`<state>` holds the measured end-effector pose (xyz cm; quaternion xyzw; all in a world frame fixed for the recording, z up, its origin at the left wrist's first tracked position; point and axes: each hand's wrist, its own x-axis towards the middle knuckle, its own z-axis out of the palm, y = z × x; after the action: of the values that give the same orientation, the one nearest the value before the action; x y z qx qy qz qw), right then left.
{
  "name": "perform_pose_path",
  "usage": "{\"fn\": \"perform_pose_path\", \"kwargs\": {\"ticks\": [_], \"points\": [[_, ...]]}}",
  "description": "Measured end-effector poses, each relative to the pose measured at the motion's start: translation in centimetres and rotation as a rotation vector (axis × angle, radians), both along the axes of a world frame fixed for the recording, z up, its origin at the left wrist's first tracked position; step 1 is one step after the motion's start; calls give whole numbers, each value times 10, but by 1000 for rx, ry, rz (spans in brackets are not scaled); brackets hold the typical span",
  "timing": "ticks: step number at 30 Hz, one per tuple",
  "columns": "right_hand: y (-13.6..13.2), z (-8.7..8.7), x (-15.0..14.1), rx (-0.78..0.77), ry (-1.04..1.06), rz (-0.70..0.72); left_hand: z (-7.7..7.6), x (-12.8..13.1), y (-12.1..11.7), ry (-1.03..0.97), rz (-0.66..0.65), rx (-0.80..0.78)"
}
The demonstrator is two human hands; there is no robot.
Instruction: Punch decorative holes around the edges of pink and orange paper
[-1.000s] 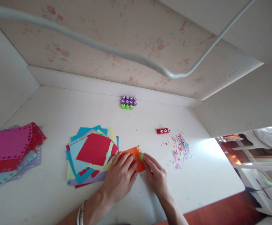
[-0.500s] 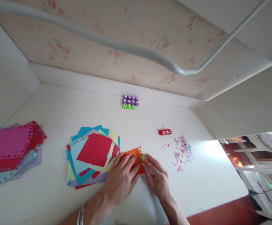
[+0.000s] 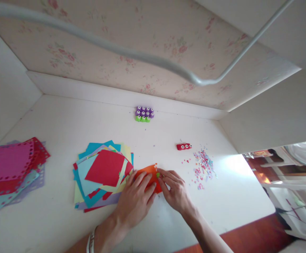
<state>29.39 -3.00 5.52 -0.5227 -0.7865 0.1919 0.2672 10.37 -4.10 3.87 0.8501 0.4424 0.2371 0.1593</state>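
A sheet of orange paper [image 3: 147, 171] with small cut-outs along its right edge is in front of me. My left hand [image 3: 138, 193] holds it, fingers laid across the top and thumb near its lower part. At the right edge of that sheet, my right hand [image 3: 174, 189] has its fingers closed on a small green craft punch [image 3: 158, 174], mostly covered by the fingertips. Just left of my left hand lies a loose pile of coloured paper squares [image 3: 107, 168], a red one on top.
Purple and green punches [image 3: 144, 114] stand in rows near the back wall. Some red punches [image 3: 184, 146] sit at the right, beside scattered paper confetti [image 3: 203, 163]. Sheets with punched borders [image 3: 9, 161] are stacked far left. A grey bar [image 3: 132, 52] crosses above the white table [image 3: 63, 116].
My right hand has tilted and closed further over the green punch, so less of it shows. The left hand stays on the orange paper. The whole view has shifted slightly.
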Motion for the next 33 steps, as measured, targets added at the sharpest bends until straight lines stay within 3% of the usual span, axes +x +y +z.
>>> {"fn": "perform_pose_path", "kwargs": {"ticks": [6, 10, 15, 22, 25, 27, 29, 31, 33], "points": [[-10, -12, 1, 63, 6, -55, 1, -1, 0, 5, -1, 16], [-18, -25, 5, 46, 83, -217, 2, -2, 0, 13, 4, 17], [-25, -29, 27, 26, 106, -408, 0, 1, -3, -9, 16, 6], [-26, -28, 60, 114, 17, -384, -8, 0, -4, -49, 5, -25], [-23, -27, 64, 125, -10, -340, 10, 1, -5, -129, -3, -92], [-22, -26, 66, 109, -24, -341, 36, 1, -9, -256, -27, -211], [-21, -26, 66, 102, -35, -369, 66, 1, -18, -455, -81, -425], [-19, -26, 67, 112, -44, -409, 89, -3, -36, -637, -175, -623], [-17, -26, 66, 126, -38, -432, 95, -12, -62, -777, -367, -662]]}}
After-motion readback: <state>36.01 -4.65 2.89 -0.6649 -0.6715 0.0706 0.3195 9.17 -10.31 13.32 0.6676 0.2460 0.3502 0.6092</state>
